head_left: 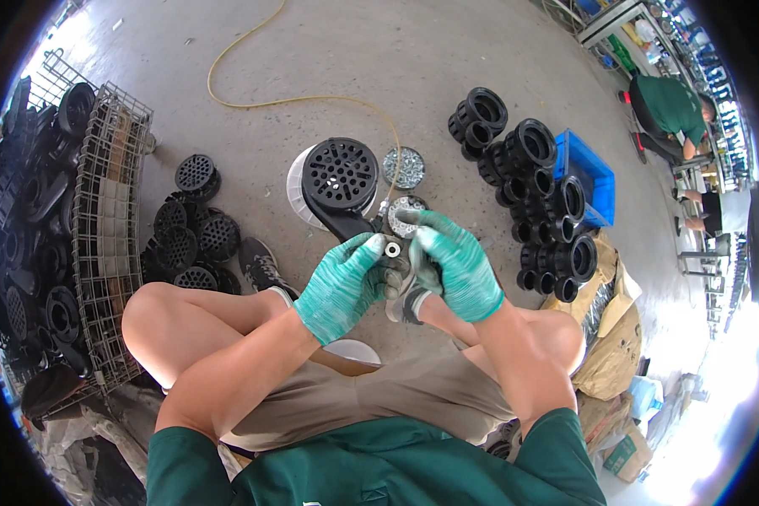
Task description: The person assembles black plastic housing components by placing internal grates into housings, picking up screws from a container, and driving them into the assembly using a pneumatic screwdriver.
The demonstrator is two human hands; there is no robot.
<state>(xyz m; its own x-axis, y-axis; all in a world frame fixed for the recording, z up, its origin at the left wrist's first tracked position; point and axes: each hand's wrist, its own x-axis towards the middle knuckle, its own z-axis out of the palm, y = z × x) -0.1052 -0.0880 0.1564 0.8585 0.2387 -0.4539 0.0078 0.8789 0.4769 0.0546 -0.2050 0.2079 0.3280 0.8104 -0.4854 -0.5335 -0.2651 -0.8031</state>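
My left hand [341, 285], in a green-and-grey work glove, is closed with a small light ring [392, 250] at its fingertips, like a washer or nut. Close beside it, my gloved right hand [459, 263] has its fingers curled in; what they hold, if anything, is hidden. Just beyond my hands, a black perforated round plastic part [340, 174] with a thick arm rests on a white round support [296, 194]. To its right are a round container of small metal pieces [405, 168] and another of pale pieces [407, 216], partly behind my right fingers.
A yellow hose [312, 99] runs across the floor towards my hands. Black perforated discs [196, 173] lie at left beside a wire basket [110, 211] full of black parts. Stacked black rings [533, 143], a blue crate [599, 181] and a brown sack [611, 354] stand right. A person [670, 105] works far right.
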